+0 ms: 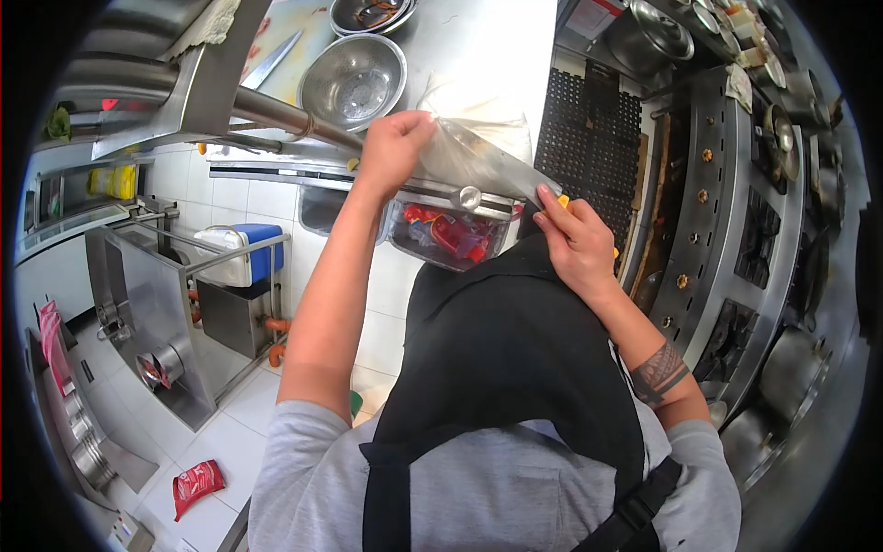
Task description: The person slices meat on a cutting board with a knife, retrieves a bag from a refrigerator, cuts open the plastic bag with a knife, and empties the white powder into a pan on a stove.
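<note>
Above the near edge of a steel table (506, 46), a clear plastic bag (464, 164) is being pinched by the closed fingers of the left hand (394, 147); it is being held between both hands, just beside the right fingertips. Below, a tub (400, 237) is being occupied by red packets (457, 235). Beyond a steel bowl (322, 83), brown pieces (378, 14) are being held in a smaller bowl (345, 18). A yellow-handled knife (522, 172) is being gripped by the right hand (581, 241), its blade being held across the bag.

Grey short-sleeved shirt (492, 492) here | black apron (524, 350) over it | black straps (387, 501), one buckled | banded tattoo (659, 370) there, right forearm (630, 333)!
</note>
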Tool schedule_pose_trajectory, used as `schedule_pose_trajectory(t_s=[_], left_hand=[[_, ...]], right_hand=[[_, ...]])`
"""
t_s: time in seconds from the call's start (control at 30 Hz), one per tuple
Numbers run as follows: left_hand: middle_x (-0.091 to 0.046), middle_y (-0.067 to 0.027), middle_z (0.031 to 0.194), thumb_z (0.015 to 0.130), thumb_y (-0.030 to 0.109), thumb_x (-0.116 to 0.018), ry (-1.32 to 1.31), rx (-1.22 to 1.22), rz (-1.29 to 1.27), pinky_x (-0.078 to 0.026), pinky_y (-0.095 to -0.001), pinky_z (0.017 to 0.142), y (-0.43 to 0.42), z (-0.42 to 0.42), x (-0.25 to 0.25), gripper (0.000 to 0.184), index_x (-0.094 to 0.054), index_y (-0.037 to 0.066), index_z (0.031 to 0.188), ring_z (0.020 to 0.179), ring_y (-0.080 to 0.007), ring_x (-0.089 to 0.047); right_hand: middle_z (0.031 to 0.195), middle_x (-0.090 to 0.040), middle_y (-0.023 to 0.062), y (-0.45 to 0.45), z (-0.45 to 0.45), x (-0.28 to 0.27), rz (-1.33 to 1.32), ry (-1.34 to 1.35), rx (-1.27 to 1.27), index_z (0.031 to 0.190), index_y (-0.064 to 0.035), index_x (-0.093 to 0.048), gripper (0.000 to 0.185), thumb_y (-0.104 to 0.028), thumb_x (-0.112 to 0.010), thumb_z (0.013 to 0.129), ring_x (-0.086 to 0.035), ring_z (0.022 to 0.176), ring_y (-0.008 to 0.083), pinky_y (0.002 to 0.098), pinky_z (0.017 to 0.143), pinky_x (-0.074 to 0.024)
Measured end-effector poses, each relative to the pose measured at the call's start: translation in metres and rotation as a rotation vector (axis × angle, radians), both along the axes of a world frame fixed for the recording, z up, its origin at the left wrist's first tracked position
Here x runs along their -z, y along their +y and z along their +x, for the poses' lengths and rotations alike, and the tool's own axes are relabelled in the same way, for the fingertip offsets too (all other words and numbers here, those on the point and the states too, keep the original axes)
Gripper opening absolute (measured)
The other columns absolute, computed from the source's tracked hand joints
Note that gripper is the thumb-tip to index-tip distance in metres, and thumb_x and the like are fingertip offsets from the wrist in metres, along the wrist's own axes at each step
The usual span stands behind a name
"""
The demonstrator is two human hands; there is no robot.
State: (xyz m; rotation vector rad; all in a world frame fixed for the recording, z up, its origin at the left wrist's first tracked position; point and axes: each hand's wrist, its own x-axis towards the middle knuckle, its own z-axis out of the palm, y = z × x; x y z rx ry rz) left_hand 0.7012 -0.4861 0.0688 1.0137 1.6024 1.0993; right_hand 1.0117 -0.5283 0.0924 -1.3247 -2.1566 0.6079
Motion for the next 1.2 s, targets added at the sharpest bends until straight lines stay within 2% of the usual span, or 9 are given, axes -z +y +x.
schedule_pose_trajectory(t_s=[0.17,0.47,0.83,0.93,0.97,1.0,1.2], left_hand=[[-0.075,-0.0022,0.093,0.097,0.021,-0.072,-0.051,-0.022,0.009,-0.050,-0.0268,0.081,0.002,-0.001,-0.001,0.028,-0.077,-0.004,0.108,0.086,-0.0078,-0.062],[-0.074,-0.0007,0.098,0.099,0.022,-0.072,-0.210,-0.095,0.113,-0.049,-0.0259,0.081,0.003,0.007,0.021,0.033,-0.075,-0.006,0.115,0.088,-0.0064,-0.059],[-0.068,0.0047,0.092,0.102,0.024,-0.068,-0.268,-0.157,0.200,-0.046,-0.0233,0.077,0.005,0.019,0.031,0.032,-0.075,-0.005,0.112,0.084,-0.0045,-0.055],[-0.068,0.0050,0.099,0.106,0.025,-0.065,-0.245,-0.115,0.183,-0.043,-0.0222,0.082,0.005,0.020,0.032,0.031,-0.073,-0.002,0.117,0.089,-0.0034,-0.053],[-0.066,0.0058,0.094,0.104,0.025,-0.067,-0.267,-0.151,0.214,-0.044,-0.0225,0.079,0.006,0.022,0.033,0.030,-0.074,-0.003,0.113,0.086,-0.0036,-0.053],[-0.065,0.0065,0.090,0.103,0.025,-0.068,-0.290,-0.187,0.245,-0.045,-0.0228,0.075,0.007,0.025,0.033,0.030,-0.075,-0.004,0.110,0.082,-0.0038,-0.052],[-0.066,0.0064,0.093,0.104,0.025,-0.068,-0.356,-0.189,0.263,-0.045,-0.0223,0.076,0.009,0.028,0.035,0.029,-0.075,-0.002,0.111,0.083,-0.0031,-0.053]], right_hand=[[0.072,-0.049,0.0053,0.004,-0.007,-0.002,0.020,0.003,-0.005,0.129,-0.0215,-0.074,0.039,-0.017,-0.079,0.090,-0.054,0.060,0.0228,0.0373,0.058,-0.0467],[0.071,-0.053,0.0083,0.002,-0.014,-0.003,-0.148,0.120,0.001,0.128,-0.0142,-0.075,0.037,-0.016,-0.077,0.091,-0.055,0.061,0.0243,0.0377,0.061,-0.0469],[0.074,-0.060,0.0071,0.009,-0.017,-0.012,-0.455,0.230,0.054,0.131,-0.0083,-0.072,0.039,-0.015,-0.076,0.093,-0.055,0.067,0.0130,0.0284,0.068,-0.0478],[0.074,-0.060,0.0066,0.010,-0.017,-0.009,-0.485,0.272,0.054,0.132,-0.0082,-0.072,0.039,-0.015,-0.076,0.093,-0.055,0.068,0.0119,0.0277,0.069,-0.0477],[0.074,-0.060,0.0066,0.010,-0.016,-0.006,-0.484,0.271,0.054,0.132,-0.0082,-0.072,0.039,-0.015,-0.076,0.093,-0.055,0.068,0.0119,0.0277,0.069,-0.0477],[0.078,-0.063,0.0067,0.010,-0.016,-0.002,-0.510,0.304,0.057,0.132,-0.0077,-0.071,0.039,-0.015,-0.075,0.094,-0.056,0.071,0.0107,0.0266,0.072,-0.0483],[0.098,-0.075,0.0075,0.008,-0.021,0.001,-0.650,0.496,0.083,0.134,-0.0057,-0.069,0.040,-0.015,-0.074,0.096,-0.062,0.085,0.0069,0.0233,0.084,-0.0492]])
